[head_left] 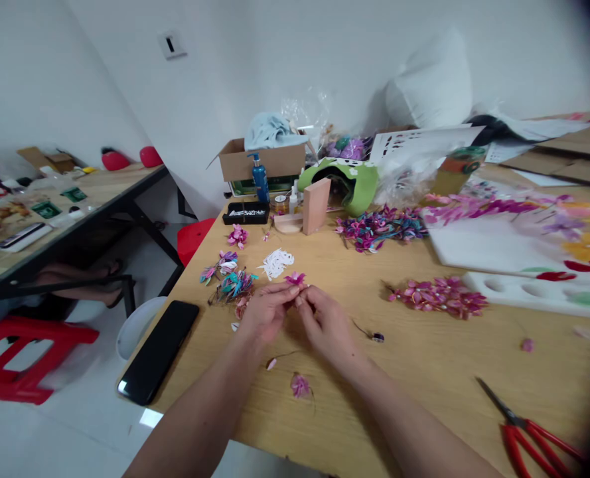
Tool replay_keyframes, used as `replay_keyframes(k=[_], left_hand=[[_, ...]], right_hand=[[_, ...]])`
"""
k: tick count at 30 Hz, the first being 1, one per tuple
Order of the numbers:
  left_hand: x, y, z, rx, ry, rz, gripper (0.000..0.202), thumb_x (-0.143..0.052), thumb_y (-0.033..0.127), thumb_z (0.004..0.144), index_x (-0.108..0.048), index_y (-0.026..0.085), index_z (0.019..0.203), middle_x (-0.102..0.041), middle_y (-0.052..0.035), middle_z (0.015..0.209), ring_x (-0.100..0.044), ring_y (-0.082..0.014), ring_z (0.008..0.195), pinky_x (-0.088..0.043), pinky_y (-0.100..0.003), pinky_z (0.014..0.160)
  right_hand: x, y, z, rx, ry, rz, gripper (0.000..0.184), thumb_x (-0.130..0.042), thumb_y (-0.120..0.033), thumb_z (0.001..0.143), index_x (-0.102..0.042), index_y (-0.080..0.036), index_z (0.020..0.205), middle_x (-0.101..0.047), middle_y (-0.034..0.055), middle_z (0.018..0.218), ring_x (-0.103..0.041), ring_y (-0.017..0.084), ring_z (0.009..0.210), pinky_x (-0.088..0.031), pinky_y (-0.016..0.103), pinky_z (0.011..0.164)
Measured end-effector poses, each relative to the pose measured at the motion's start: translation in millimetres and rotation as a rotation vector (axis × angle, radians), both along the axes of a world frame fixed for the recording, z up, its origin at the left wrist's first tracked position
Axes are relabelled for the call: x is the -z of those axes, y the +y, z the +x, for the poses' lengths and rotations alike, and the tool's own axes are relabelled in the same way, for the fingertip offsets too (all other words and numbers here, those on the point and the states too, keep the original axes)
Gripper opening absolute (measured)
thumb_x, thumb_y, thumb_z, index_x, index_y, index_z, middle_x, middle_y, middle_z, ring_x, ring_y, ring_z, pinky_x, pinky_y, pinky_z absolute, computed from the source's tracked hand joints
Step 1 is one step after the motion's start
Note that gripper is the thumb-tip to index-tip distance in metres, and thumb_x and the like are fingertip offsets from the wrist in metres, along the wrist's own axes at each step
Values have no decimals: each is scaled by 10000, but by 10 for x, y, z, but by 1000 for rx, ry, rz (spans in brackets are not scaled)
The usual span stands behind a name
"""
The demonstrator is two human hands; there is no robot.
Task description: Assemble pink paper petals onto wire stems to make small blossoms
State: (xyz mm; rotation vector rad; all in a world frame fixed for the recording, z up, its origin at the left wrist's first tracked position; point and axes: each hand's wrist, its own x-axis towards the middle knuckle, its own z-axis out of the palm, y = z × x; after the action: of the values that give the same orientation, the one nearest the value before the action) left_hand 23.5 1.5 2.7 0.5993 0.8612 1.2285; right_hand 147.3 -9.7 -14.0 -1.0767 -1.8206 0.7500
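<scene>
A small magenta artificial flower is pinched at the fingertips of my left hand. My right hand meets it there, thumb and forefinger closed at the flower's base; what exactly they grip is hidden. Just beyond my hands lies a pile of white strips. Bunches of teal and purple flowers rest to the left of my left hand. A loose pink flower with a thin stem lies on the table below my hands. Beside my right wrist is a dark bud on a stem.
A black phone lies at the table's left edge. Red-handled scissors are at the lower right, below a pink flower cluster and a white palette. Wooden blocks, a blue pump bottle and a cardboard box stand behind.
</scene>
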Motion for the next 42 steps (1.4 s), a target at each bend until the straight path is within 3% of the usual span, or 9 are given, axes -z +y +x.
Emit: replay_keyframes(k=[5, 15, 23, 27, 31, 34, 38, 42], left_hand=[[14, -15, 46, -56, -37, 16, 126, -786, 149, 571, -750, 125, 689, -728, -60, 718, -636, -136, 722, -466, -243, 753], [-15, -9, 35, -50, -128, -87, 57, -744, 105, 616, -724, 108, 670, -706, -43, 688, -624, -109, 674, -457, -212, 705], [-49, 20, -54, -115, -203, -52, 56, -728, 79, 640, -708, 122, 670, -690, -25, 702, -627, -101, 695, -460, -241, 780], [-106, 27, -104, -210, -112, 155, 82, -776, 112, 586, -717, 165, 607, -696, -6, 673, -632, -118, 711, -453, -293, 848], [-146, -6, -157, -234, 111, 362, 82, -790, 218, 601, -755, 193, 671, -709, -15, 668, -621, -134, 696, -457, -292, 802], [-159, -27, -193, -222, 235, 397, 111, -789, 257, 613, -766, 199, 706, -706, -20, 672, -603, -136, 665, -461, -278, 747], [-153, -9, -216, -262, 240, 376, 137, -798, 287, 595, -762, 196, 690, -711, -27, 709, -613, -151, 730, -460, -271, 760], [-124, 27, -224, -285, 221, 338, 121, -802, 273, 587, -751, 189, 659, -710, -19, 701, -609, -143, 710, -462, -265, 733]], right_hand=[[-22, 4, 26, -16, 12, 19, 196, -406, -195, 905, -452, -197, 714, -498, 8, 709, -483, 151, 689, -358, 260, 636], [-37, -26, -4, -15, 19, -31, 211, -394, -232, 914, -458, -199, 716, -496, -2, 673, -468, 143, 632, -343, 252, 591], [-12, -34, -12, -22, 6, -20, 232, -382, -240, 917, -438, -203, 694, -510, 4, 659, -480, 146, 631, -353, 248, 585], [6, -54, -26, -33, -61, 42, 226, -370, -226, 919, -451, -202, 709, -509, 12, 668, -485, 154, 643, -355, 249, 598], [63, -37, -29, -21, -76, 45, 197, -368, -188, 904, -462, -199, 731, -537, 23, 701, -509, 160, 674, -364, 246, 611], [102, -7, -22, 11, -70, 6, 188, -367, -175, 895, -467, -198, 738, -548, 21, 693, -517, 160, 664, -369, 247, 606], [99, 37, 9, 30, -58, -33, 187, -376, -204, 902, -502, -193, 765, -559, 21, 692, -525, 161, 661, -384, 258, 618], [13, 79, 73, -93, -107, -44, 156, -425, -198, 880, -556, -187, 796, -589, 19, 731, -528, 150, 676, -387, 254, 626]])
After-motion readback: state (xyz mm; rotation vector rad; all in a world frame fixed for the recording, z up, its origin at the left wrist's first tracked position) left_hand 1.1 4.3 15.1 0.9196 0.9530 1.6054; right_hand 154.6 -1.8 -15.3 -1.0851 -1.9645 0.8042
